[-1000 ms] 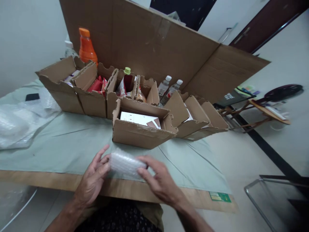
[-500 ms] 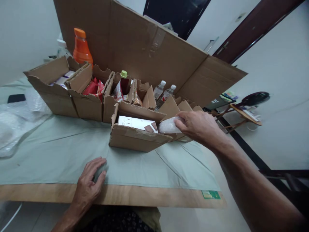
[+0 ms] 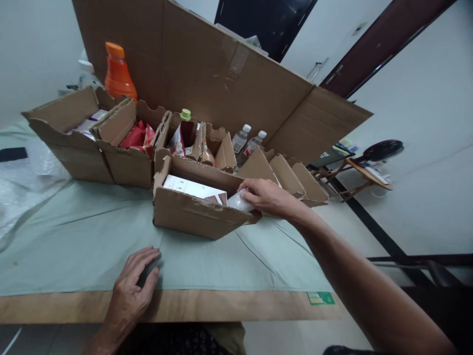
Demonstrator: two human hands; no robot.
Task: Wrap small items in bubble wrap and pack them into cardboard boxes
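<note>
A bubble-wrapped item [image 3: 239, 201] sits partly inside the front cardboard box [image 3: 185, 215], at its right end. My right hand [image 3: 264, 196] has its fingers closed over the wrap; what lies inside the wrap cannot be made out. Beside it in the same box lies a white carton [image 3: 194, 189] with a brown pattern at one end. My left hand [image 3: 135, 278] rests near the table's front edge, fingers and thumb apart, holding nothing.
Behind stands a row of cardboard bins [image 3: 127, 165] with red packets [image 3: 138, 135] and other goods. A tall cardboard panel [image 3: 199, 64] rises behind them, with an orange bottle [image 3: 118, 74] and clear bottles [image 3: 242, 138] nearby. Bubble wrap [image 3: 33, 182] lies at left on the green cloth [image 3: 92, 236].
My right hand has moved left and lowered the bubble-wrapped item deeper into the front box, against the white carton. My left hand has stayed nearly still. The view has shifted slightly.
</note>
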